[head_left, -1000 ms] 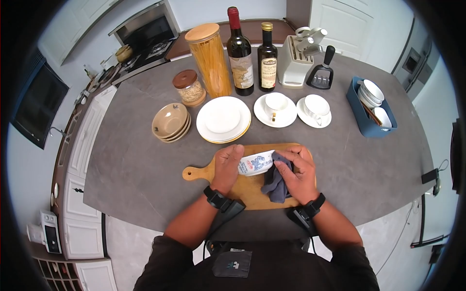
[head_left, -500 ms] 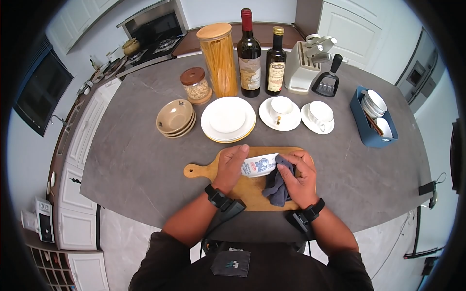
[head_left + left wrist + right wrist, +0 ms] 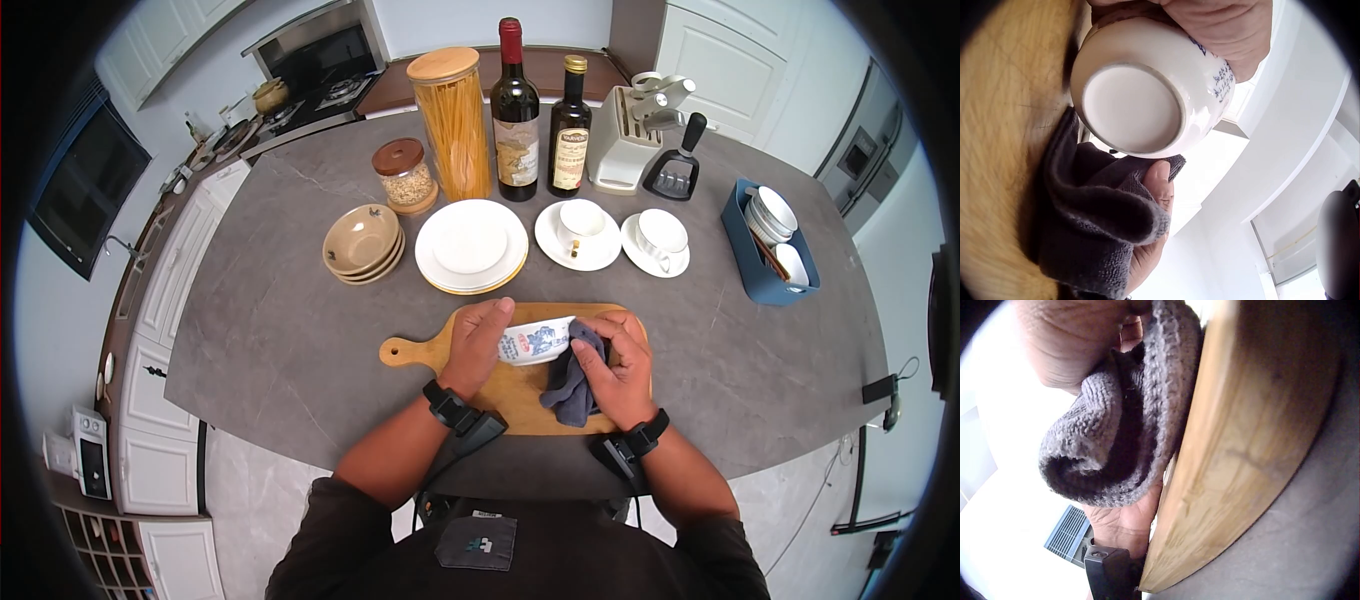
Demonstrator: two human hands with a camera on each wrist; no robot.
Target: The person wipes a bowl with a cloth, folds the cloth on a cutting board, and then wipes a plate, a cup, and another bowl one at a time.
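Note:
My left hand [image 3: 478, 345] grips a white bowl [image 3: 535, 341] with blue and red markings, tipped on its side above the wooden cutting board [image 3: 520, 408]. The left wrist view faces the bowl's round base [image 3: 1133, 108]. A dark grey cloth [image 3: 572, 392] is pinched in my right hand [image 3: 622, 362], thumb on top, at the right side of the bowl's rim. Its folds hang down over the board. In the right wrist view the cloth [image 3: 1094, 440] hangs in a loop beside the board's edge, and the bowl is hidden there.
Behind the board stand brown bowls [image 3: 360, 242], white plates [image 3: 470, 240] and two cups on saucers [image 3: 578, 250]. Farther back are jars, two bottles [image 3: 516, 150], a knife block [image 3: 618, 150] and a spatula [image 3: 672, 175]. A blue bin [image 3: 765, 270] holds dishes at right.
The head view has shifted slightly, so the tableware appears a little farther right. Both hands keep their hold on the bowl and cloth, with hardly any movement.

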